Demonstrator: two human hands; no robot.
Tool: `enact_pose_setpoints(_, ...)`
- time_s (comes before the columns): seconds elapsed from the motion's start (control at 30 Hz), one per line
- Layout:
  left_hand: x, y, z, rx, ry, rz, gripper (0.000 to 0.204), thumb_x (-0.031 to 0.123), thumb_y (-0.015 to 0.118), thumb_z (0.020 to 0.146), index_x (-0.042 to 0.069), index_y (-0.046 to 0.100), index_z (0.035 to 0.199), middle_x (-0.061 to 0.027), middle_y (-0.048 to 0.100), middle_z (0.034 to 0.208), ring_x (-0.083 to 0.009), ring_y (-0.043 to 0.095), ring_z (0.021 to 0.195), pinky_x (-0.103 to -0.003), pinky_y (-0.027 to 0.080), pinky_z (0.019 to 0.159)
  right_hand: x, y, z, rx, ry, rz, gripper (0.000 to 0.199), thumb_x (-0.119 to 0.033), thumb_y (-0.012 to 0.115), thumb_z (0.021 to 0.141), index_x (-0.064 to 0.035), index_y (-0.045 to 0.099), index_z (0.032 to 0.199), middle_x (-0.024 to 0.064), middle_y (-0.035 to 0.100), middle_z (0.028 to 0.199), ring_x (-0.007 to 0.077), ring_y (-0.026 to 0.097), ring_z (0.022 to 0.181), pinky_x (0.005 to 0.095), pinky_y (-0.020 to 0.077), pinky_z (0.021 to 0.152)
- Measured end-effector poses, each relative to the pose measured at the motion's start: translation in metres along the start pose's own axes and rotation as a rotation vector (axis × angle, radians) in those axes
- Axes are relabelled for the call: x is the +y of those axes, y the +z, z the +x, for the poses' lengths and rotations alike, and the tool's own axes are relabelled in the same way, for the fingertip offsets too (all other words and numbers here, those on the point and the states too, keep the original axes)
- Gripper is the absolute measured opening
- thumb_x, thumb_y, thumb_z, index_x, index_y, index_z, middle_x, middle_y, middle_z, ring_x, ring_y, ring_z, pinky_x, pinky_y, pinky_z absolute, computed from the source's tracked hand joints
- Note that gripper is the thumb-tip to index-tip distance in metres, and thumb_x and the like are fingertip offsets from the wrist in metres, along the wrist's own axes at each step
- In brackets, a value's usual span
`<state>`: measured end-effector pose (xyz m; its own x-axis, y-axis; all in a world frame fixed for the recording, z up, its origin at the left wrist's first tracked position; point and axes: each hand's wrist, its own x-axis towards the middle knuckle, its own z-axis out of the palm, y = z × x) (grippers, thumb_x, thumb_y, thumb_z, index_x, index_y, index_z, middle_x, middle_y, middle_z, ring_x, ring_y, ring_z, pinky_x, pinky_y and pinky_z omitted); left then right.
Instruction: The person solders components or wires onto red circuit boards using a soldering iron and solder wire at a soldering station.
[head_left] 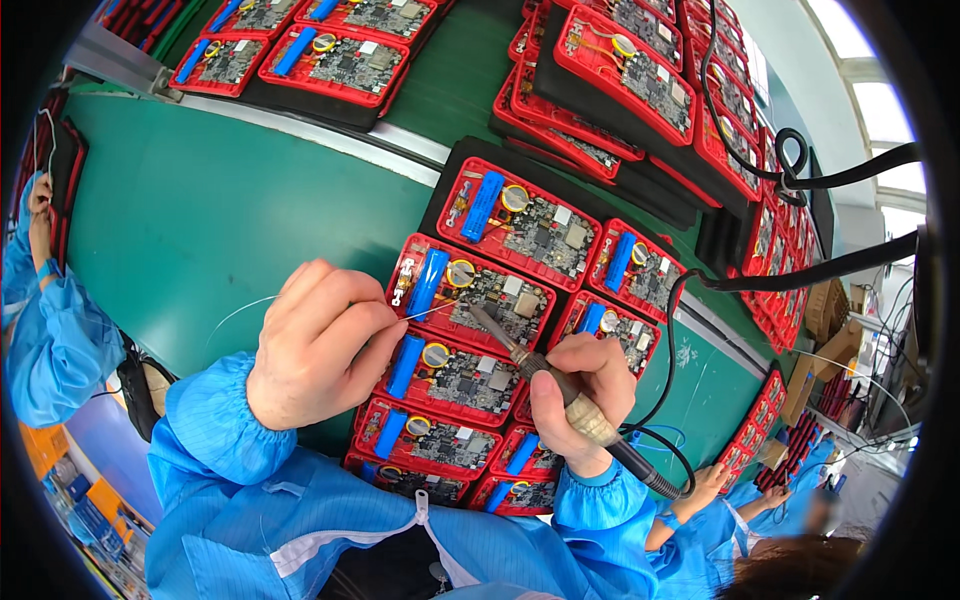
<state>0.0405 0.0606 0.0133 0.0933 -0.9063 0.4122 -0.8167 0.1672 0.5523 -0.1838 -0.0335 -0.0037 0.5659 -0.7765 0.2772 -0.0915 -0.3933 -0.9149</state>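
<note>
My left hand (320,345) pinches a thin length of solder wire (432,311), whose loose tail curves off to the left. In my right hand (590,385) is a soldering iron (588,416), held like a pen with its tip pointing up and left. Tip and wire end are close together over a green-grey circuit board (505,300) in a red tray-like housing (545,325); whether they touch is too small to tell. That housing also holds a blue cylindrical battery (428,283) and a round yellow-rimmed coin cell (461,273).
Similar red housings (450,440) lie in rows around my hands. More are stacked on black trays (615,95) at the far right. A black cable (668,375) loops from the iron. A metal rail (400,145) crosses the green bench (190,200). Co-workers' hands (40,215) show at both sides.
</note>
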Motion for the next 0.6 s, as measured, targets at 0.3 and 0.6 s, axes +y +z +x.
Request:
enact_pose_setpoints(0.3,0.0002,-0.0017,0.0012,-0.007,-0.022,0.008,0.021,-0.006,0.073,0.061,0.003,0.061,0.075,-0.0089,0.058,0.079,-0.0242,0.053,0.067,-0.032,0.042,0.056,0.0000,-0.0004,-0.0006,0.005,0.011,0.013,0.026,-0.004,0.073,0.071,-0.0009,0.051,0.085,0.0087,0.057,0.067,0.0068,0.047,0.045,0.0209,0.0327,0.040)
enact_pose_setpoints(0.6,-0.0031,0.0045,0.0044,-0.007,0.016,-0.006,0.021,-0.002,0.073,0.062,0.003,0.059,0.076,-0.0081,0.057,0.080,-0.0240,0.052,0.065,-0.034,0.041,0.058,0.0013,-0.0004,0.0007,-0.012,-0.004,0.005,0.026,-0.004,0.073,0.072,-0.0006,0.051,0.085,0.0090,0.057,0.067,0.0071,0.046,0.045,0.0212,0.0325,0.039)
